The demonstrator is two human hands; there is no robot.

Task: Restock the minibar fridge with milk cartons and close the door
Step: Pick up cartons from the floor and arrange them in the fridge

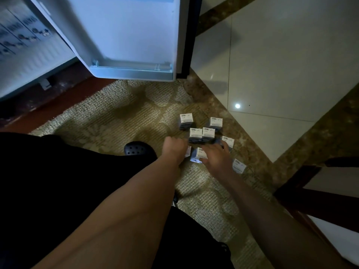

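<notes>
Several small white milk cartons stand on the patterned rug, among them a touching pair [202, 134] and single ones at the back [186, 120] and the right [239, 166]. My left hand [173, 150] is curled down over one carton [188, 151], of which only a white sliver shows. My right hand [215, 157] reaches over the cluster with fingers spread, its thumb beside another carton [197, 155]. The fridge door [126, 35] stands open above, its lower door shelf [132, 69] empty. Blurred cartons sit inside the fridge [21, 35] at upper left.
A beige rug [116, 117] covers the floor before the fridge. White glossy tiles [281, 74] with a brown marble border lie to the right. A dark wooden furniture edge [303, 191] is at lower right. My black shoe [136, 149] rests left of the cartons.
</notes>
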